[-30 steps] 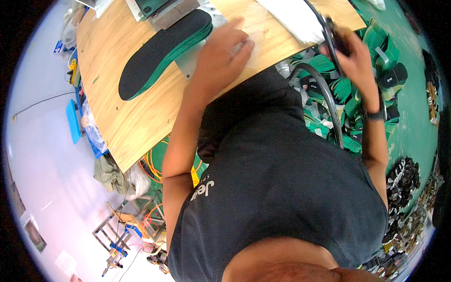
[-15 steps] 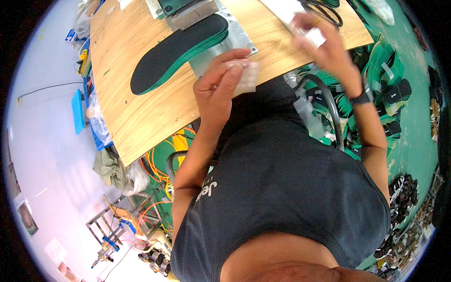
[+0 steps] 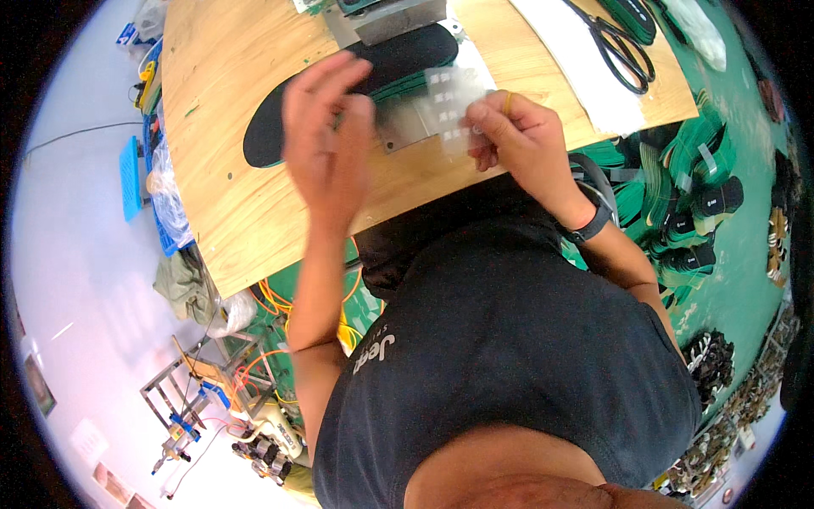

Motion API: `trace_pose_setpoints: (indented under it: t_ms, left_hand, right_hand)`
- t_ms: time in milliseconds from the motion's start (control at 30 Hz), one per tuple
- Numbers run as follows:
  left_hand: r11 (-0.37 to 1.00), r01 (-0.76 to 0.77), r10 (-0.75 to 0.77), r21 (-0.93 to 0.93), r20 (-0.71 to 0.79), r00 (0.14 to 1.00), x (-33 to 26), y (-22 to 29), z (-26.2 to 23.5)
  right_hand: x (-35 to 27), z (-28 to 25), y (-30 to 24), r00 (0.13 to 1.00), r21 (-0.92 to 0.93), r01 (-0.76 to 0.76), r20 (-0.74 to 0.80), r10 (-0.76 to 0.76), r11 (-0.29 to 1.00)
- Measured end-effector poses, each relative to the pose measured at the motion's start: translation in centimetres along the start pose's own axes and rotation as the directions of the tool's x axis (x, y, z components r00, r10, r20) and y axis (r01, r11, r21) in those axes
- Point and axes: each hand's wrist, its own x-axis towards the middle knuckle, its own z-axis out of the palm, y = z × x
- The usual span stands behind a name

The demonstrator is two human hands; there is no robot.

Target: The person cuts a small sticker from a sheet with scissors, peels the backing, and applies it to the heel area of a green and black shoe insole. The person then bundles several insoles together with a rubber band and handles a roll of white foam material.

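Observation:
My right hand point(image 3: 527, 144) pinches a small translucent sticker sheet point(image 3: 447, 106) with rows of printed marks, between thumb and fingers, above the table's near edge. My left hand point(image 3: 326, 140) is blurred by motion; its fingers look stretched and apart, and I make out nothing in them. It hovers over a black insole with a green edge point(image 3: 267, 127), hiding the insole's middle. The insole's far end rests on a metal plate point(image 3: 407, 127), against a metal block point(image 3: 403, 21) of a fixture.
The wooden table point(image 3: 229, 212) carries black-handled scissors point(image 3: 623, 55) on white paper point(image 3: 568, 64) at the right, with another insole point(image 3: 629, 19) beyond. Stacks of green and black insoles point(image 3: 678, 195) lie on the floor to the right. Orange hoses point(image 3: 275, 301) run below at the left.
The sticker sheet has passed from my left hand to my right. My right hand has come in from the white paper; my left has moved left over the insole.

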Motion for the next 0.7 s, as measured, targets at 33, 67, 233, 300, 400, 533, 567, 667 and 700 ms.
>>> trace_pose_setpoints:
  t_ms: [33, 67, 233, 300, 400, 533, 567, 667, 700]
  left_hand:
    - [0.996, -0.001, 0.002, 0.087, -0.010, 1.000, 1.2, -0.3, -1.3]
    - [0.991, -0.020, 0.015, 0.133, 0.041, 0.999, 2.3, -0.8, -2.5]
    - [0.862, -0.250, 0.049, 0.441, 0.418, 0.907, 5.9, -4.2, -4.8]
    - [0.830, -0.286, -0.006, 0.480, 0.520, 0.854, 6.2, -4.1, -4.1]
    - [0.816, -0.263, -0.084, 0.515, 0.555, 0.827, 6.3, -4.2, -3.5]
    - [0.793, -0.298, -0.067, 0.532, 0.562, 0.825, 6.1, -4.4, -3.5]
    - [0.787, -0.292, -0.089, 0.544, 0.568, 0.818, 6.1, -4.6, -3.6]
    - [0.776, -0.284, -0.126, 0.563, 0.580, 0.805, 6.1, -4.9, -3.7]
    - [0.778, -0.285, -0.122, 0.559, 0.580, 0.805, 6.1, -5.1, -3.7]
  right_hand:
    - [0.6, -0.1, 0.0, 1.000, 0.011, -0.026, -0.012, 0.026, 1.000]
    - [1.1, -0.3, -0.1, 0.998, 0.024, -0.050, -0.027, 0.051, 0.998]
    - [3.7, -0.2, -0.7, 0.988, 0.001, -0.149, -0.046, 0.149, 0.989]
    - [4.5, 0.0, -0.6, 0.986, 0.032, -0.155, -0.060, 0.156, 0.987]
    - [5.4, 0.5, -0.5, 0.981, 0.028, -0.178, -0.075, 0.180, 0.984]
    - [5.7, 1.1, -0.6, 0.982, -0.008, -0.169, -0.086, 0.167, 0.986]
    - [5.9, 1.1, -0.5, 0.981, -0.001, -0.178, -0.083, 0.178, 0.984]
    - [6.1, 1.3, -0.6, 0.975, 0.023, -0.205, -0.078, 0.207, 0.978]
    - [6.0, 1.3, -0.7, 0.973, 0.032, -0.215, -0.075, 0.217, 0.976]
